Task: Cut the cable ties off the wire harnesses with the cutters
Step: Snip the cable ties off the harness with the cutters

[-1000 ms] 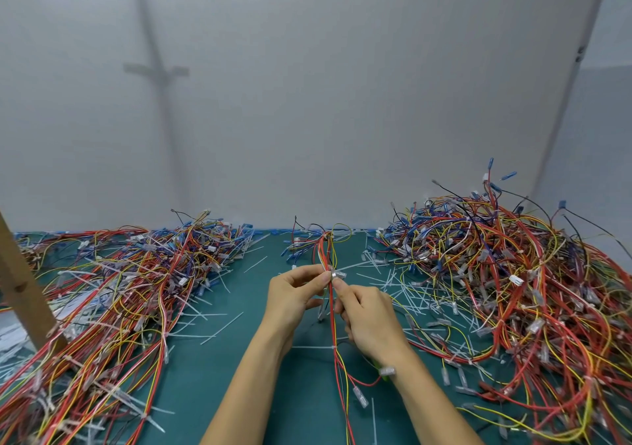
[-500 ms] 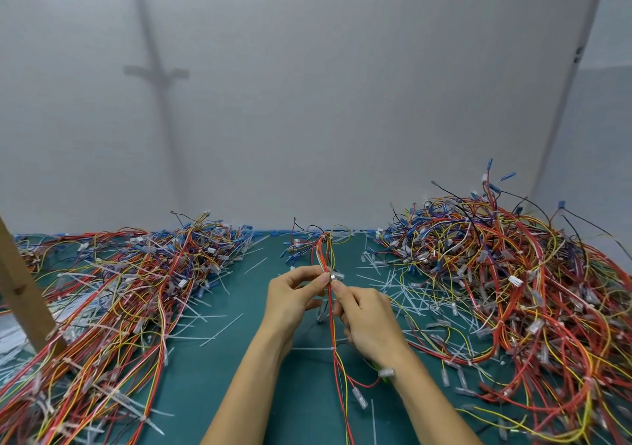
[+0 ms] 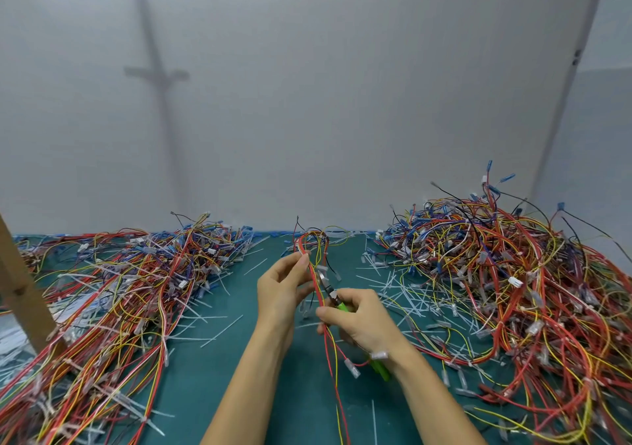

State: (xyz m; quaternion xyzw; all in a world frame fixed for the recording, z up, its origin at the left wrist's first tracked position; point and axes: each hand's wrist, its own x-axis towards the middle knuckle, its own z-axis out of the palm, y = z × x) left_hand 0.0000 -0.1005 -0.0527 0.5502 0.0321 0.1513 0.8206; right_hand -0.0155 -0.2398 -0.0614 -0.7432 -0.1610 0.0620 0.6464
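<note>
**Q:** What has moved since the preceding frames?
**A:** Half a second ago the fingertips of both hands met at one spot on the wire harness (image 3: pixel 331 355). They have now parted. The left hand (image 3: pixel 282 289) pinches higher up the strands, and the right forefinger has drawn back, exposing the metal head of the cutters (image 3: pixel 329 290).

**Q:** What is each hand doing?
**A:** The left hand's thumb and fingertips pinch the red and yellow strands just below their upper loop. The right hand (image 3: pixel 364 319) has its fingers curled round the green handles, one of which juts out beneath the wrist.

**Q:** Where do tool and harness lie?
**A:** The harness is held at centre above the green mat (image 3: pixel 212 376), with its lower end trailing between the forearms. The cutter head rests against the strands between the two hands. A pale piece sits just above it, but whether it is a tie or a connector cannot be told.

**Q:** What surrounds the hands?
**A:** A left heap (image 3: pixel 136 290) and a taller right heap (image 3: pixel 513 273) of harnesses flank them. Loose white cable ties (image 3: pixel 393 283) litter the mat, thickest beside the right heap. A wooden post (image 3: pixel 20 294) leans at the left edge, and a white wall (image 3: pixel 342 102) stands behind.
</note>
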